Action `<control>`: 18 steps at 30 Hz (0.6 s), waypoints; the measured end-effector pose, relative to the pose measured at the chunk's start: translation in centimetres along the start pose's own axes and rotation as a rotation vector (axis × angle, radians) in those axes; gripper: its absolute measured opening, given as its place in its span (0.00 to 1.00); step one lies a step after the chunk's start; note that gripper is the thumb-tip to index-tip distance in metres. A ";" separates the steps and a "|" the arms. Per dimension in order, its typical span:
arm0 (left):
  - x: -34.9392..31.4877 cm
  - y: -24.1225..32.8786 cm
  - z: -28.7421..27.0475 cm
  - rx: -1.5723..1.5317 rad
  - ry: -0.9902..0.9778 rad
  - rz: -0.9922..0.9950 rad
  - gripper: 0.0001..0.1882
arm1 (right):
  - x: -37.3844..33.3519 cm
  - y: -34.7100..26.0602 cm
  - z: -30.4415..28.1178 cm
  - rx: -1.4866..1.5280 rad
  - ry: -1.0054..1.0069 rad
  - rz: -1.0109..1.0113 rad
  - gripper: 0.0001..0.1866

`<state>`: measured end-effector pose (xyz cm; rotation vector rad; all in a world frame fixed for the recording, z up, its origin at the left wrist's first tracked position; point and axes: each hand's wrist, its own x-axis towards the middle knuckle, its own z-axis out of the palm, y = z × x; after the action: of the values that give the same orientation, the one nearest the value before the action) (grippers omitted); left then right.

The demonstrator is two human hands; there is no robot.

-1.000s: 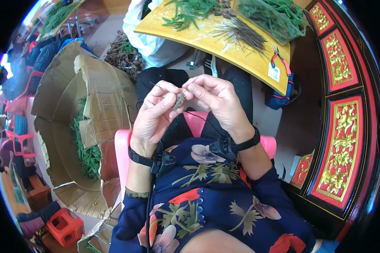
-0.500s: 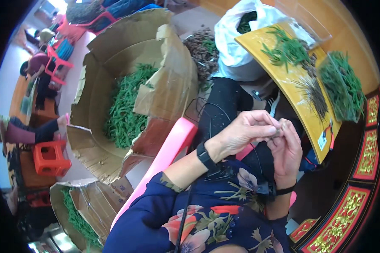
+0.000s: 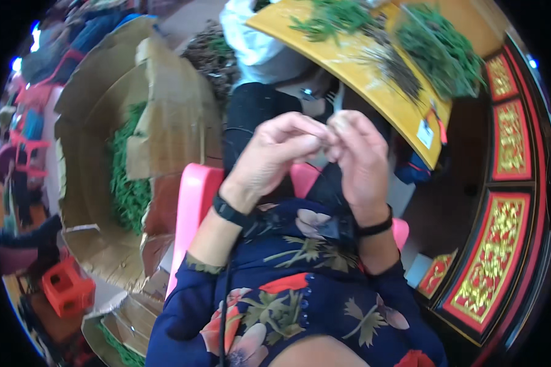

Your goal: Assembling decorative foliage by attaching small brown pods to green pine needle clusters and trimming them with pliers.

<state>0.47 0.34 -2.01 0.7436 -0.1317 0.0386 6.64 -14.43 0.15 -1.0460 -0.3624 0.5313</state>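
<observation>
Head view. Two bare hands, shown above the lap, the fingertips brought together. Left hand (image 3: 281, 147): thumb and forefinger closed in a pinch. Right hand (image 3: 364, 162): fingers bent and closed at the tips, set against those of the left; whether any small thing is gripped between them cannot be told, the spot being blurred and covered.

Yellow surface (image 3: 327, 49), beyond the hands and toward the right. Borne on it: green sprigs (image 3: 324, 23), at the far edge; a bundle of thin brown stems (image 3: 401, 76), laid loose nearer the right end; a red-handled tool (image 3: 442, 128) and a white label (image 3: 425, 134), at the near right corner. Clear bag of greenery (image 3: 438, 58), placed at the far right side.

Left of the person: large cardboard box (image 3: 177, 113), torn at the rim, partly filled with green foliage (image 3: 128, 183); white bag (image 3: 251, 43), by the left end of the surface; brown heap (image 3: 211, 58), between box and bag. Pink chair (image 3: 193, 202), occupied.
</observation>
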 end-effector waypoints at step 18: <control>0.3 0.2 0.6 -0.039 0.122 -0.136 0.22 | 0.1 -0.7 0.2 -0.242 -0.024 -0.062 0.06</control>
<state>0.72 0.05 -1.40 0.7083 0.0349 -0.0479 6.77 -14.53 0.80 -1.2585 -0.4875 0.4513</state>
